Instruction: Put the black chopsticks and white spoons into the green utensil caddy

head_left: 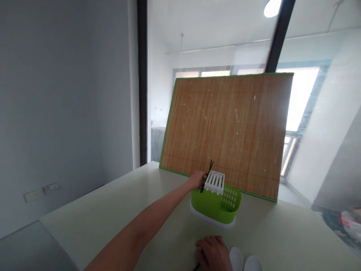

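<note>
Left hand (pixel 197 178) is closed around thin dark chopsticks (pixel 209 168) at the far green plastic cutlery holder (pixel 216 205); they look light, stiff, best pinched mid-shaft. Right hand (pixel 213 253) rests curled on the near tabletop (pixel 113 214); what it holds I cannot tell.

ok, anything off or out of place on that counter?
Mildly odd: a big bamboo mat stands on edge, tilted, against the glass behind the green cutlery caddy. The caddy stands upright. The left hand holds dark chopsticks at it. Nothing looks spilled or broken.
</note>
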{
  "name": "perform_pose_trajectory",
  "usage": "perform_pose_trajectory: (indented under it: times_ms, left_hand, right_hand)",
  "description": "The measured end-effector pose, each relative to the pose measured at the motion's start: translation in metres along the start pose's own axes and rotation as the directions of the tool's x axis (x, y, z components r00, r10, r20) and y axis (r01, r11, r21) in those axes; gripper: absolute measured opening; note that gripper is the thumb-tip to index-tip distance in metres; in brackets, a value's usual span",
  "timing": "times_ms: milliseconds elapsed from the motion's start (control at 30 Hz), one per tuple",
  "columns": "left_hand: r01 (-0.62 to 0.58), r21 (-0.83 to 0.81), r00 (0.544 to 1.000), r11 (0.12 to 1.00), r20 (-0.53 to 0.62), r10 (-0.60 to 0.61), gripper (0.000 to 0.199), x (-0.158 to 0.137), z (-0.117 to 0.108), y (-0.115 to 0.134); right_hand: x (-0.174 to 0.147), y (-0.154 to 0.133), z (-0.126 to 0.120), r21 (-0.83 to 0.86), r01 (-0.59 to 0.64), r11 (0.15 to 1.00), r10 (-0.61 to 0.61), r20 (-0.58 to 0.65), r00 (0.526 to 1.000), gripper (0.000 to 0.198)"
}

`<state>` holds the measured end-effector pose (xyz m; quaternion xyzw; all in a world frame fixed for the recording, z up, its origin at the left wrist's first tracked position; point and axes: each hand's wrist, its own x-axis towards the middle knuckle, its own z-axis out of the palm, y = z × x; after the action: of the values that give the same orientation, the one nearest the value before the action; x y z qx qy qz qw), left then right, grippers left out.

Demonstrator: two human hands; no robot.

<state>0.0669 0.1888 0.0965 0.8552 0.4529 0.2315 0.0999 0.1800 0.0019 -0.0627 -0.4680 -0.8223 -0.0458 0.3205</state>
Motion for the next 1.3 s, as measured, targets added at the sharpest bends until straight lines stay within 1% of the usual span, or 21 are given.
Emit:
perform_pose_trajectory:
  times_ms: [67, 200, 300, 600, 733, 867, 967, 1033, 1100, 1133, 1167, 1200, 1267, 1300]
  left_hand:
    - [0.018, 0.008, 1.0, 1.0, -0.005, -0.018, 0.031, -0.001, 0.0, 0.0]
    - [0.07, 0.036, 0.998, 0.997, 0.004, -0.07, 0.026, 0.0, -0.001, 0.001]
    - [0.101, 0.065, 0.995, 0.993, 0.008, -0.102, 0.026, -0.001, -0.001, 0.005]
    - [0.128, 0.144, 0.99, 0.981, 0.046, -0.136, 0.031, -0.01, 0.0, 0.017]
    - [0.126, 0.129, 0.992, 0.984, 0.005, -0.128, 0.034, -0.013, -0.002, 0.02]
    - [0.128, 0.101, 0.988, 0.987, -0.103, -0.117, 0.036, -0.024, -0.013, 0.024]
    - [0.14, 0.087, 0.973, 0.986, -0.194, -0.122, 0.036, -0.05, -0.02, 0.027]
    - [0.13, 0.07, 0.966, 0.989, -0.232, -0.111, 0.033, -0.079, -0.018, 0.028]
    - [0.094, 0.045, 0.973, 0.995, -0.216, -0.082, 0.027, -0.116, -0.009, 0.028]
    - [0.072, 0.041, 0.983, 0.997, -0.17, -0.064, 0.024, -0.135, -0.002, 0.028]
    - [0.059, 0.041, 0.994, 0.997, -0.098, -0.055, 0.024, -0.154, 0.006, 0.027]
    - [0.046, 0.043, 0.999, 0.998, -0.027, -0.045, 0.028, -0.171, 0.015, 0.027]
    - [0.049, 0.08, 0.989, 0.996, 0.132, -0.059, 0.04, -0.199, 0.033, 0.028]
    - [0.06, 0.113, 0.974, 0.992, 0.209, -0.083, 0.041, -0.209, 0.041, 0.029]
  right_hand:
    - [0.0, 0.001, 0.002, 0.003, 0.001, 1.0, -0.001, -0.006, 1.0, 0.018]
    - [0.0, 0.005, 0.005, -0.006, 0.01, 1.0, -0.01, 0.02, 1.0, 0.017]
    - [0.0, 0.007, 0.006, -0.018, 0.016, 1.0, -0.016, 0.038, 0.999, 0.016]
    - [0.0, 0.006, 0.004, -0.046, 0.011, 0.999, -0.008, 0.064, 0.998, 0.014]
    - [0.002, 0.003, 0.001, -0.065, 0.027, 0.998, -0.024, 0.038, 0.999, 0.015]
    - [0.006, -0.002, -0.009, -0.094, 0.068, 0.993, -0.066, 0.023, 0.998, 0.015]
    - [0.008, -0.002, -0.017, -0.07, 0.072, 0.995, -0.074, -0.024, 0.997, 0.015]
    - [0.009, -0.001, -0.021, -0.047, 0.055, 0.997, -0.059, -0.072, 0.996, 0.016]
    - [0.009, 0.0, -0.023, -0.033, 0.029, 0.999, -0.033, -0.118, 0.993, 0.016]
    - [0.009, 0.001, -0.024, -0.03, 0.01, 1.0, -0.014, -0.136, 0.991, 0.016]
    - [0.009, 0.001, -0.025, -0.028, -0.009, 1.0, 0.005, -0.149, 0.989, 0.015]
    - [0.009, 0.001, -0.026, -0.027, -0.03, 0.999, 0.025, -0.159, 0.987, 0.014]
    - [0.008, 0.002, -0.027, -0.019, -0.06, 0.998, 0.055, -0.178, 0.983, 0.013]
    - [0.008, 0.002, -0.027, -0.014, -0.065, 0.998, 0.061, -0.186, 0.981, 0.012]
